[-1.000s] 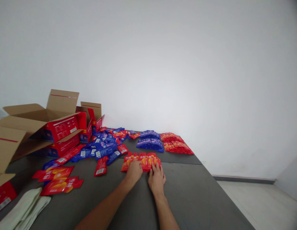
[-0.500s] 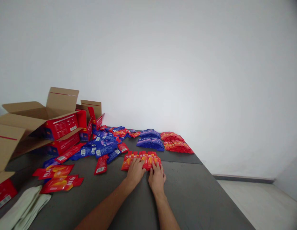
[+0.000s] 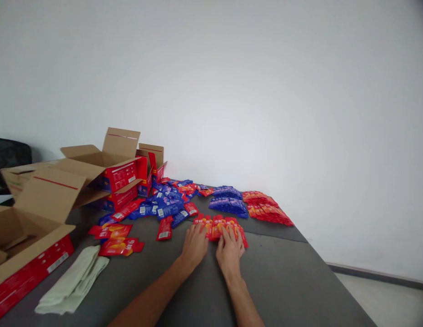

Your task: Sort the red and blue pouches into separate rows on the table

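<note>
The fingers (image 3: 191, 230) of the left hand (image 3: 195, 248) lie close together and slightly bent over the near left part of a short, overlapping row of glossy red-and-orange foil pouches (image 3: 218, 220); whether they pinch one cannot be told. The right hand (image 3: 229, 255) has its fingers moderately spread, resting on the right part of the same row. The row lies in front of both hands on a dark grey, smooth flat surface (image 3: 286, 277), its pouches side by side with printed faces up.

Just beyond it, two neat rows of overlapping blue-violet foil pouches (image 3: 228, 206) lie one behind the other. Beside them, to the right, are similar rows of red-and-orange foil pouches (image 3: 270, 212). To the left of the row, a single red pouch with a white barcode label (image 3: 164, 228) lies near a jumbled heap of blue and red pouches (image 3: 168, 209). Nearer the left side, two loose red-and-orange pouches (image 3: 119, 246) lie flat, and close to them is a folded pale green cloth (image 3: 73, 281).

Farther left stands a red cardboard box with raised brown flaps (image 3: 37, 263); behind it are stacked red-and-blue cardboard boxes (image 3: 121, 177). A black chair back (image 3: 10, 154) shows at the far left, and a plain white wall (image 3: 248, 91) rises behind everything.
</note>
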Demonstrator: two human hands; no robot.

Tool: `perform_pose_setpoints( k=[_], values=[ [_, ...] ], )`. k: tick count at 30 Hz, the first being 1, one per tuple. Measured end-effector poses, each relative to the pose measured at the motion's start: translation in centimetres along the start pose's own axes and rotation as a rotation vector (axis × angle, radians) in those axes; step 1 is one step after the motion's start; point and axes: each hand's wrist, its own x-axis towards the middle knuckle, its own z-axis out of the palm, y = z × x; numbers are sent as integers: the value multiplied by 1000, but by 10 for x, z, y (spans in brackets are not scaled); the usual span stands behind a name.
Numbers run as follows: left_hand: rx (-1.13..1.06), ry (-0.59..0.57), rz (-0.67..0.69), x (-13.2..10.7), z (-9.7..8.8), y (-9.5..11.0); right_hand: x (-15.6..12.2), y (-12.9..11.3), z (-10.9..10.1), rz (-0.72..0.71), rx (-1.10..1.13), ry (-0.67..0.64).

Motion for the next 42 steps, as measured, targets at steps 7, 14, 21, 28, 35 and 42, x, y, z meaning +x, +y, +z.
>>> perform_pose_setpoints(
  k=[7, 14, 21, 28, 35, 42],
  values=[
    [156, 97, -135, -16, -18, -57, -14, -58, 22, -242, 145, -93],
    [195, 84, -389, -22, -27, -103, -26, -96, 32, -316, 226, -111],
    [112, 28, -451, -21, -40, -100, -34, -91, 28, -320, 295, -107],
    [-278, 13, -612, -17, -58, -105, -27, -87, 16, -276, 422, -92],
    [-1198, 35, -607, -23, -47, -79, -22, -87, 8, 19, 778, -174],
    [-1158, -99, -435, -28, -44, -58, -20, -78, -1, 197, 1118, -268]
  ],
)
